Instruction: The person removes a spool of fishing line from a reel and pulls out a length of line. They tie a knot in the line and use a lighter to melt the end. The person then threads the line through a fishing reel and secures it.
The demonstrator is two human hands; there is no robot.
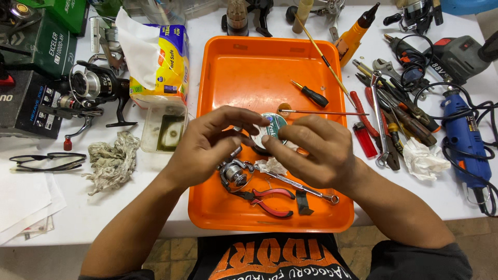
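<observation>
Over an orange tray [244,67], my left hand [207,148] and my right hand [314,150] meet, fingertips pinching a small part that I cannot make out. Right behind the fingers lies a round green-lidded tin [276,123]. Below my left hand a small silver fishing reel body [234,173] rests in the tray. Red-handled pliers [270,199], a slim wrench [303,186] and a crumpled tissue [270,166] lie near it. A black-handled screwdriver [311,95] sits further back in the tray.
Left of the tray: a tissue pack [158,62], a clear plastic tub [163,129], a black spinning reel [96,88], a dirty rag [111,158], glasses [46,161]. Right of the tray: several hand tools [394,109], a red lighter [364,139], a blue rotary tool [464,135].
</observation>
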